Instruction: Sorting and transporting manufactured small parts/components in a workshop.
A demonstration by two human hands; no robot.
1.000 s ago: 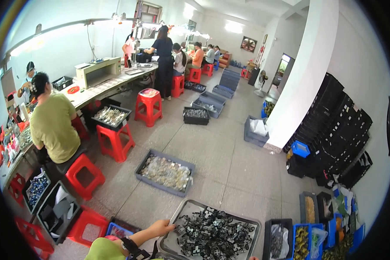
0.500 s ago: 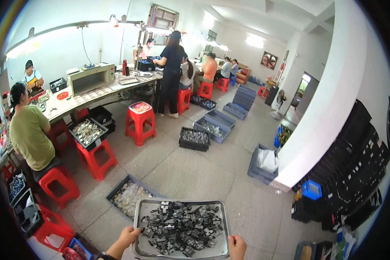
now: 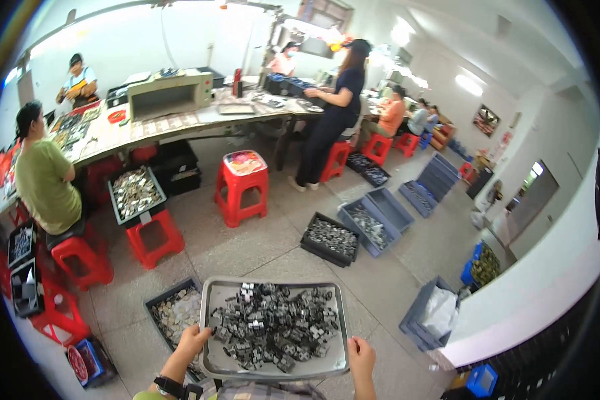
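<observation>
The long tabletop (image 3: 180, 123) curves across the upper left of the frame, people seated and standing along it. On the floor (image 3: 273, 240) mid-frame sit grey bins (image 3: 373, 223) and a black crate (image 3: 331, 239), all filled with small metal parts. At lower centre a metal tray (image 3: 210, 313), heaped with dark and silvery small parts (image 3: 273, 325), is gripped at its near corners: left hand (image 3: 192, 341) closed over the rim, right hand (image 3: 361, 353) closed likewise. Carrying it well probably means keeping it level, since the heap stands above the low rim.
</observation>
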